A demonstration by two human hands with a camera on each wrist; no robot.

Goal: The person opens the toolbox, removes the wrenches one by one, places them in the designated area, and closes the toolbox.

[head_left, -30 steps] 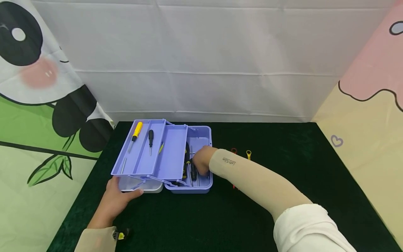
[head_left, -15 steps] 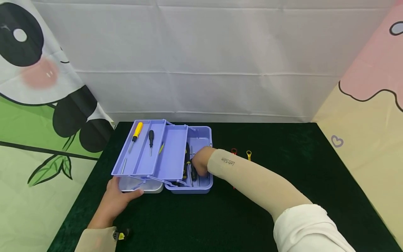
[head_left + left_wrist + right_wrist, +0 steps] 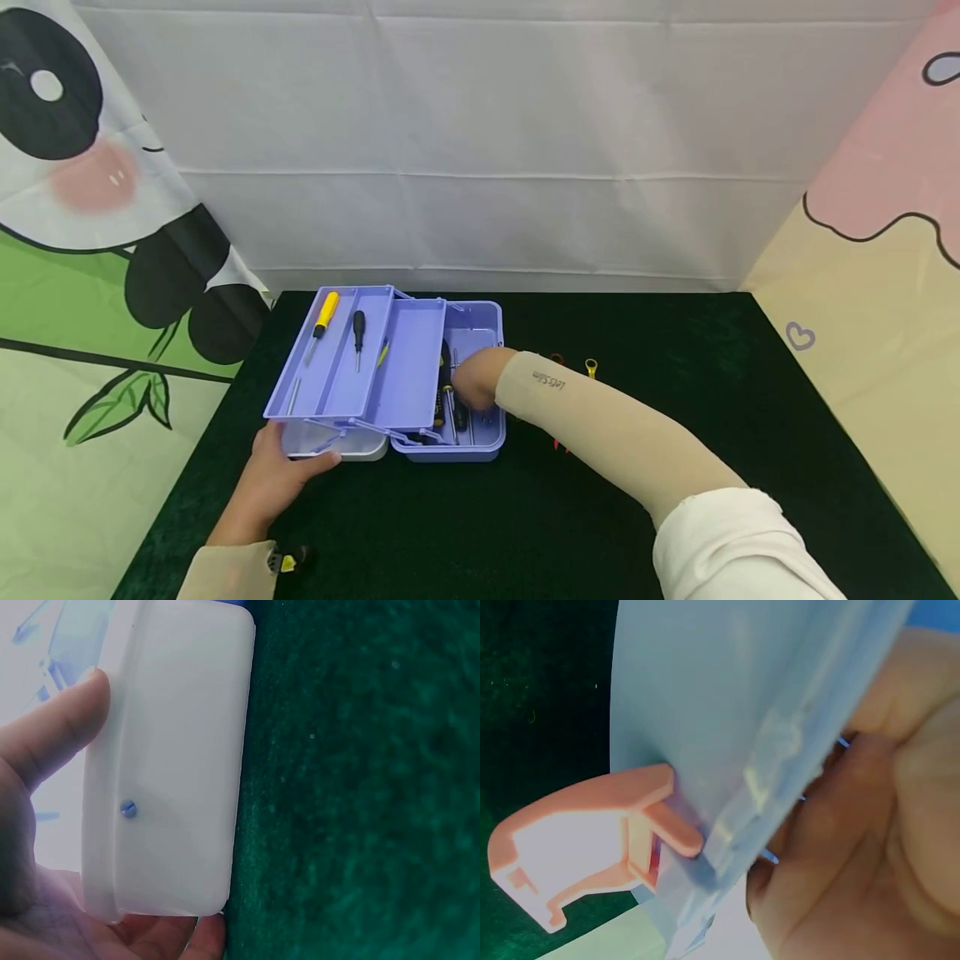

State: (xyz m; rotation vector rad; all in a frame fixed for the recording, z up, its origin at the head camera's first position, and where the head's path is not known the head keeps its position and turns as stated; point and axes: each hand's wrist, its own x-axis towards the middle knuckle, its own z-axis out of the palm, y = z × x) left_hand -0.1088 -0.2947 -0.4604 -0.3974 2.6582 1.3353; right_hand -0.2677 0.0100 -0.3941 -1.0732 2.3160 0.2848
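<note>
Toolbox (image 3: 447, 456) stands open on the green cloth (image 3: 450, 533), its trays fanned out to your left, presumably so that the deep bin on its right side can be reached from above.

Your left hand (image 3: 277, 467) grasps the pale lid (image 3: 371, 447) at the toolbox's left end: thumb over the rim, fingers curled round the outer wall. Likely reason: to steady that end, where the upper tray (image 3: 347, 396) overhangs the lid.

Your right hand (image 3: 480, 379) is down in the toolbox's bin, among dark-handled tools (image 3: 446, 367). The wall hides your fingertips in the wrist view, so I cannot tell whether you are grasping anything. A pink latch (image 3: 577, 799) juts from the toolbox's outer wall beside this hand.

In the upper tray, left of the bin, lie a yellow-handled screwdriver (image 3: 327, 310) and a black-handled one (image 3: 359, 325), one each side of the divider, which probably keeps them from rolling together. Right of the toolbox, apart from it and partly behind your forearm: a yellow ring-ended tool (image 3: 592, 365) and a red tool (image 3: 557, 357).
</note>
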